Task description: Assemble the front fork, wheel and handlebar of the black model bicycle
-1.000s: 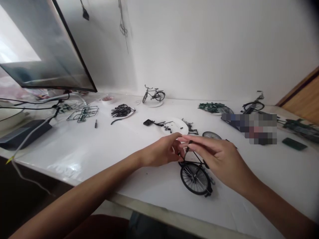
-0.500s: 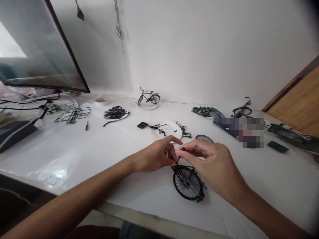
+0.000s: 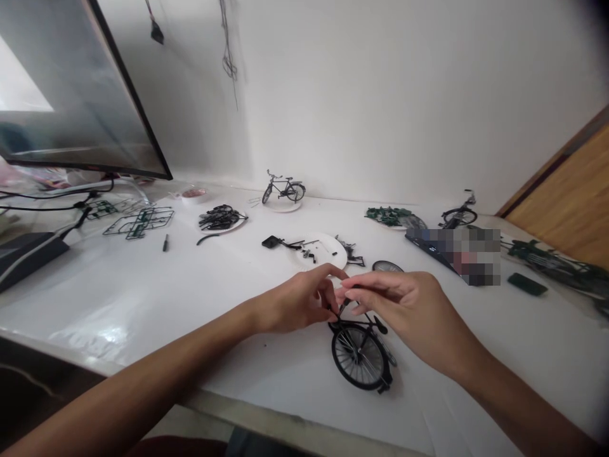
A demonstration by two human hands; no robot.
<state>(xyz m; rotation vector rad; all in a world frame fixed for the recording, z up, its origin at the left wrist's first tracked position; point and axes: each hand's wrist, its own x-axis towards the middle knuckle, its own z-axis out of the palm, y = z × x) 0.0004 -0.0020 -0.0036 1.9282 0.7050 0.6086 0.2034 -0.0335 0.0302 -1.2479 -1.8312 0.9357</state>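
The left hand [image 3: 297, 301] was curled, and its thumb and fingertips pinched the thin upper part of a small black model bicycle [image 3: 366, 327]. The right hand [image 3: 409, 311] came from the other side, with its thumb and first finger pressed together close to the same place. The fingers hid the contact, so I cannot tell exactly which small piece they held.

The model was tilted near the front edge of the white surface [image 3: 143, 285], about the middle of that edge, with its spoked wheel [image 3: 359, 358] toward the person. It looked light and quite stiff, but the thin spokes and rods seemed fragile. In my judgement, the frame tube was a safer place to take hold than the spokes or the small parts.

Behind the hands there was a second wheel [image 3: 387, 266], partly hidden, and a white round plate [image 3: 328, 251] with small black parts on and beside it. Closer to the back edge, a complete-looking model bicycle [image 3: 284, 189] stood on another plate. Green plastic part frames [image 3: 140, 222] lay toward the left.
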